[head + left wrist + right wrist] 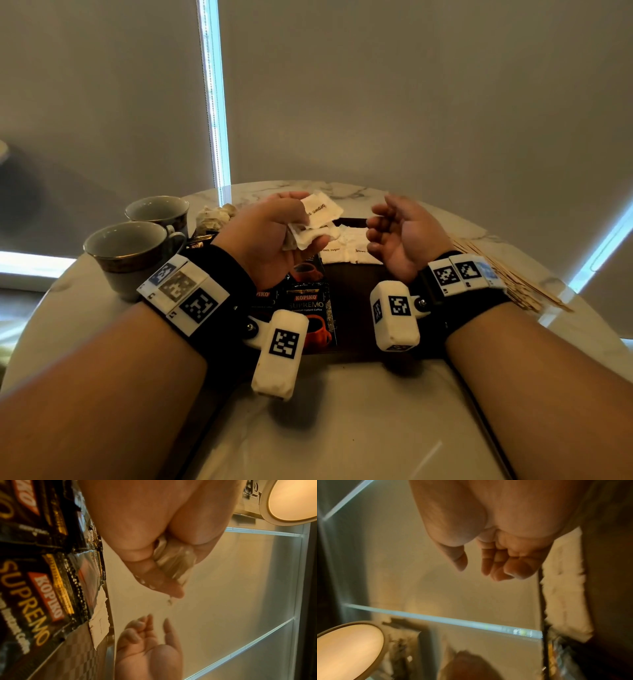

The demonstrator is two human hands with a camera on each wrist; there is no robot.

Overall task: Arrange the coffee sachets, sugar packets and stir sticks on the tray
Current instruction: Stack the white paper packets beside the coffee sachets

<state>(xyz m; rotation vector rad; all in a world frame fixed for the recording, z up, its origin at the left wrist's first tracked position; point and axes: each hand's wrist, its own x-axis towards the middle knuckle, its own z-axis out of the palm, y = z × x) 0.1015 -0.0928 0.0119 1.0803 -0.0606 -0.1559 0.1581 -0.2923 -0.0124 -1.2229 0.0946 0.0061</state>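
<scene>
Coffee sachets lie at the tray's near edge — sugar packets at its far edge. Left hand clutches several white packets: light, limp paper, best pinched by an edge. Right hand hangs loosely curled, holding nothing — stir sticks wait on the counter's right edge.

Sugar packets – matt white paper; coffee sachets – glossy foil; stir sticks – pale wood; table – polished marble.
</scene>
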